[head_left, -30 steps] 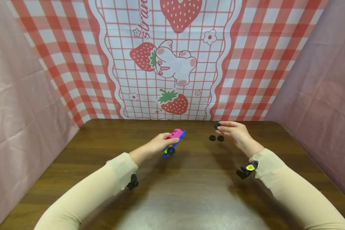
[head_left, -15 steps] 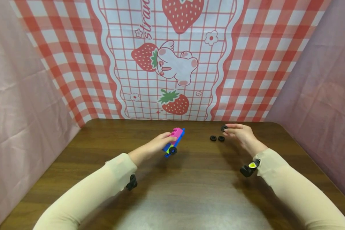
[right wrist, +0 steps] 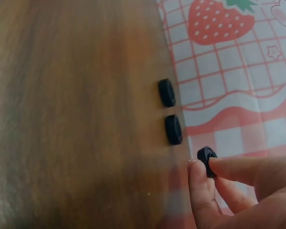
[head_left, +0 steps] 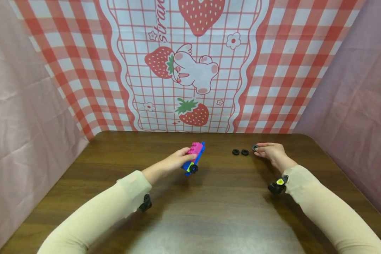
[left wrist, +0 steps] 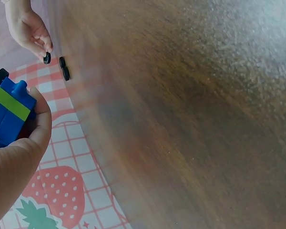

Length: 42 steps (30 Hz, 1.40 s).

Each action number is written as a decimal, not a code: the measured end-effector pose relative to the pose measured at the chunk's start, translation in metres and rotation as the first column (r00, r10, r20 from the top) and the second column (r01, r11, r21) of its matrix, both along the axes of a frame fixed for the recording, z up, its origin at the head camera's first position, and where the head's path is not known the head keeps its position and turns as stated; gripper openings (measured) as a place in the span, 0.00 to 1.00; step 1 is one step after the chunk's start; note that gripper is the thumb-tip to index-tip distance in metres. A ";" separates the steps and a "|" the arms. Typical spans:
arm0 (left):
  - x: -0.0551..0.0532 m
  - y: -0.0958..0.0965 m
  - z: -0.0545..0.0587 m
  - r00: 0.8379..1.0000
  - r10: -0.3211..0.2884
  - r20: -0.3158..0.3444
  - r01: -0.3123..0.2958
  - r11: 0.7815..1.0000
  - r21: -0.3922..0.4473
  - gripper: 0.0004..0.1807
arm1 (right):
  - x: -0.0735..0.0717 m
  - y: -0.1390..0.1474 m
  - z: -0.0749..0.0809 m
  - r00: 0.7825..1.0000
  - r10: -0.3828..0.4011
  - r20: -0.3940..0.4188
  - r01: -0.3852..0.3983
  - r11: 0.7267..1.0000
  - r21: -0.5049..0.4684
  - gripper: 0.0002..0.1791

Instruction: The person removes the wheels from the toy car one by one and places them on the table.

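Over brown wood (head_left: 209, 204), our right hand (head_left: 273, 154) pinches a round black plastic-looking wheel (right wrist: 203, 155), likely light, best rim-held; our left hand (head_left: 174, 159) grips a blue-and-pink plastic brick toy (head_left: 196, 149)

The brick toy (head_left: 197, 149) pairs a hot-pink top with a bright blue body, crossed by a lime-green band (left wrist: 12, 103); its wheel (head_left: 194, 169) is black around a blue hub. The three loose wheels (right wrist: 174, 130) are plain black. Darker and lighter browns streak the wood-grain counter (head_left: 203, 204). The backdrop (head_left: 279, 70) wears red-and-white gingham round a white panel ruled in thin red lines, with pale-flecked, green-leaved red strawberries (head_left: 193, 115) and a white animal (head_left: 195, 72) with pink patches. The sleeves (head_left: 98, 211) are cream.
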<state>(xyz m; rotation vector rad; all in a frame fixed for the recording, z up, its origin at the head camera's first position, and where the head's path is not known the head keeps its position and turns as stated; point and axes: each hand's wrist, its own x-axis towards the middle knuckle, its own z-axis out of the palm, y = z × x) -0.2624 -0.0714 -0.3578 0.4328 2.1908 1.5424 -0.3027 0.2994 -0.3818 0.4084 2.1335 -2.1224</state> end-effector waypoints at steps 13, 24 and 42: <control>-0.002 -0.001 -0.002 0.999 0.038 -0.022 -0.038 0.999 0.016 0.26 | -0.001 0.002 -0.011 1.000 -0.008 -0.004 0.008 0.996 0.084 0.22; 0.000 0.000 0.001 0.999 0.036 -0.024 -0.035 0.999 0.026 0.25 | -0.001 0.001 -0.007 1.000 0.024 0.010 -0.026 0.982 0.185 0.25; 0.002 -0.002 -0.006 0.999 0.036 -0.035 -0.034 0.999 0.039 0.25 | -0.001 -0.001 -0.011 1.000 0.003 0.025 -0.008 0.979 0.202 0.25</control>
